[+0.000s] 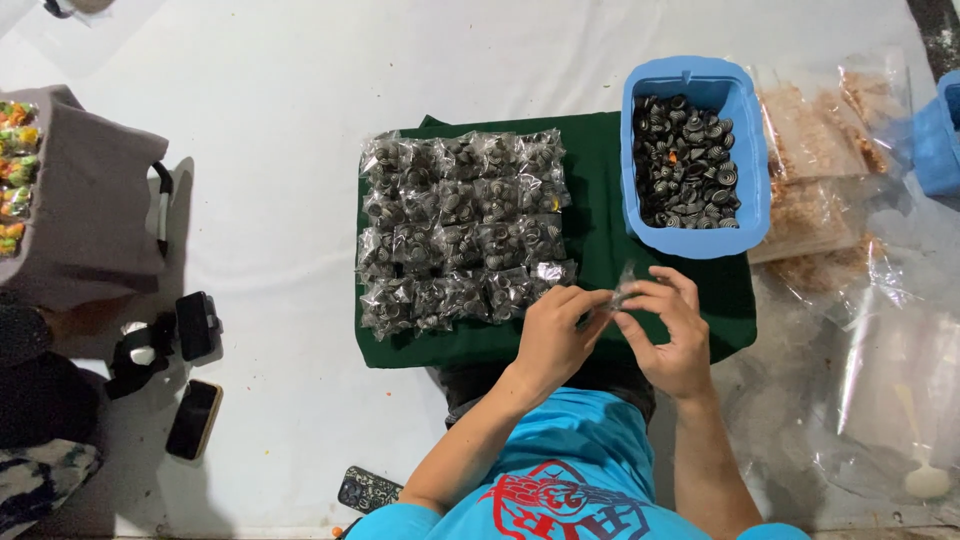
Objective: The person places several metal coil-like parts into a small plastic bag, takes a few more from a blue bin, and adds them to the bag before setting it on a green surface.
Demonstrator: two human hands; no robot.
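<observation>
- Left hand (552,335) and right hand (672,335) meet over the near edge of the dark green cloth mat (600,235); fingertips of both pinch one small clear plastic pouch (622,290), held taut between them, apparently to keep its mouth accessible.
- Grip: narrow, closed on the pouch film; pouch contents cannot be determined.
- Filled clear pouches of black-and-white spiral shells (462,230) lie in touching rows on the mat, left of the hands, within reach.
- Blue rectangular plastic tub (745,140) of loose ridged, glossy shells stands just beyond the right hand.
- Crinkled transparent bags of brown shavings (815,150) lie right of the tub.
</observation>
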